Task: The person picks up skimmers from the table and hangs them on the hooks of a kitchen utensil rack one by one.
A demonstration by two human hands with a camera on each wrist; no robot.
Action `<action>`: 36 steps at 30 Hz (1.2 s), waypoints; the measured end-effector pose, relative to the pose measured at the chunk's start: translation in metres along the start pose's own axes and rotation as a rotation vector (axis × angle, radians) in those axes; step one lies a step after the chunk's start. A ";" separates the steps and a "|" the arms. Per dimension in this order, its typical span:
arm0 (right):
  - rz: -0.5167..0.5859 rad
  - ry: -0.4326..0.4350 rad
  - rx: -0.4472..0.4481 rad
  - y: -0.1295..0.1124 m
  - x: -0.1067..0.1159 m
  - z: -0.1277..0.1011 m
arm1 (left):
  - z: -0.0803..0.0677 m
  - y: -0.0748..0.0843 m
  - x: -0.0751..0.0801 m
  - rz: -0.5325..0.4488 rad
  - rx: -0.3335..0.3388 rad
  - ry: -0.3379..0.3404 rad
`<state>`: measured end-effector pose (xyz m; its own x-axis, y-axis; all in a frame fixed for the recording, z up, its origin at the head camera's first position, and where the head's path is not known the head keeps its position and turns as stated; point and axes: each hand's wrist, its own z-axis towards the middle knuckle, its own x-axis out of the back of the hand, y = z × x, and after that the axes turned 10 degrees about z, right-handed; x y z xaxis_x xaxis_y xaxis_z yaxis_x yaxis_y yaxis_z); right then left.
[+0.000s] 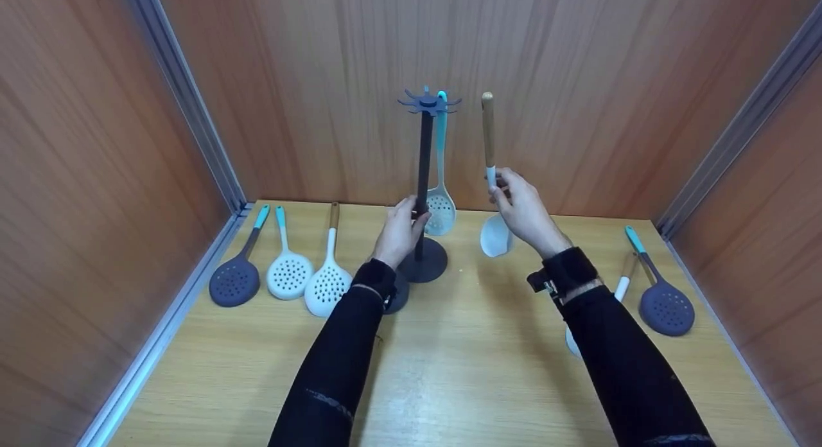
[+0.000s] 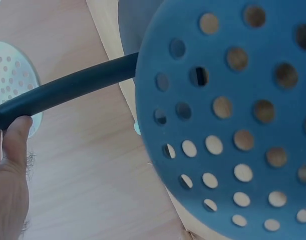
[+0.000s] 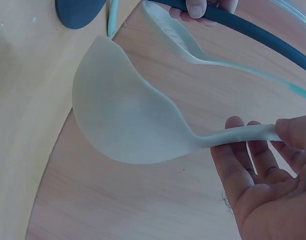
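dark grey stand, white ladle

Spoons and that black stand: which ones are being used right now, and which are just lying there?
In use:
left hand holding black hook stand
right hand holding white wooden-handled ladle
white-and-teal skimmer hanging on the stand

Lying about:
three skimmers at left
dark skimmer at right

White ladle upright, wooden handle up, beside dark stand
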<state>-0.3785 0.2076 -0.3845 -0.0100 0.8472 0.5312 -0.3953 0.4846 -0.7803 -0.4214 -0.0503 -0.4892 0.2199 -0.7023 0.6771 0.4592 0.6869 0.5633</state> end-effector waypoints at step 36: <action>-0.099 -0.009 0.039 -0.015 0.010 0.005 | -0.002 0.000 0.001 0.027 0.020 -0.026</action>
<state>-0.3769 0.2081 -0.3660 0.0224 0.7935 0.6082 -0.4303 0.5568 -0.7105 -0.4192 -0.0507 -0.4895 0.2091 -0.6788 0.7040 0.4365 0.7090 0.5539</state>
